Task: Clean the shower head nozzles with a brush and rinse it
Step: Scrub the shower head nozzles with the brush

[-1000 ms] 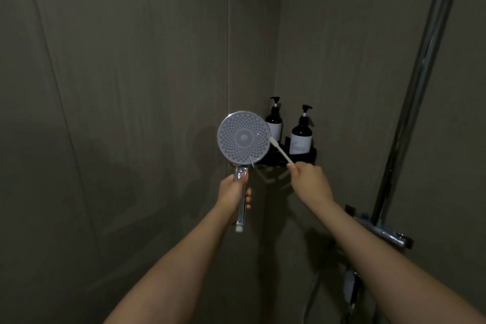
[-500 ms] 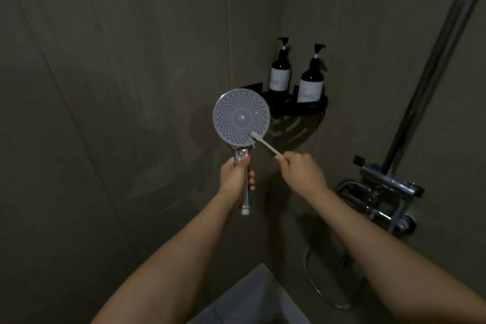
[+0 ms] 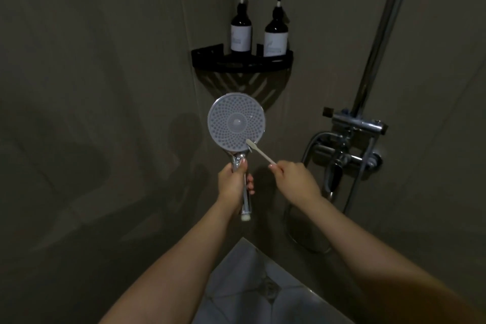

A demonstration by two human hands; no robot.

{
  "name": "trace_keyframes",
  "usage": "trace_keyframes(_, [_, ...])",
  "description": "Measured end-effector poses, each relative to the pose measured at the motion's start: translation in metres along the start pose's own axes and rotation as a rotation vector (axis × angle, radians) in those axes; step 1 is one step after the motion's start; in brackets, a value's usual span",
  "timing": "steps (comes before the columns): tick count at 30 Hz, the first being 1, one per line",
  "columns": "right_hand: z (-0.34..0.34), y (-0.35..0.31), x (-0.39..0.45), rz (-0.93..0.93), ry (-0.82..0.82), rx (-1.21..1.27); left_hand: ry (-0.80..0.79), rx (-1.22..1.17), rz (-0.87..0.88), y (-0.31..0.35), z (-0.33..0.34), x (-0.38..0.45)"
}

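Grey walls [image 3: 105, 87] meet in a corner, pale floor [image 3: 249, 292] below. A chrome riser pipe [image 3: 378, 39] runs down to the mixer valve [image 3: 352, 144] at right. The black corner shelf [image 3: 242, 62] carries two dark pump bottles, one on the left [image 3: 241, 31] and one on the right [image 3: 275, 34] (contents cannot be told). Open room lies left of the shower head [image 3: 236, 121], which is upright below the shelf, nozzles facing the camera. The left hand [image 3: 234, 181] wraps its chrome handle. The right hand [image 3: 294, 179], its grip narrow, pinches the brush [image 3: 259, 151], whose tip touches the face's lower right edge.
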State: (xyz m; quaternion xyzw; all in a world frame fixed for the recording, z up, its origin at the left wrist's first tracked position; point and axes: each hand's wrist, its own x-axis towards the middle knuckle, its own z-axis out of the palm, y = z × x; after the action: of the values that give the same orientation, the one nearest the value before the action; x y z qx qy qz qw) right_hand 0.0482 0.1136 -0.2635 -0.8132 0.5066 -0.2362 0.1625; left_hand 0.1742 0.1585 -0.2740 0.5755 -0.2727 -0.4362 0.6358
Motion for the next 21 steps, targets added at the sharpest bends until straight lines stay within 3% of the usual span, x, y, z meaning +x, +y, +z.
trace_keyframes(13, [0.103,0.13,-0.009,0.06,0.099,-0.072,-0.129,-0.057,0.042,-0.168,0.032,0.061])
trace_keyframes(17, [0.131,0.165,-0.014,0.027,0.188,-0.133,-0.188,-0.092,0.073,-0.219,0.038,0.075])
trace_keyframes(21, [0.131,0.182,-0.018,0.05,0.388,-0.175,-0.183,-0.134,0.101,-0.253,0.041,0.085])
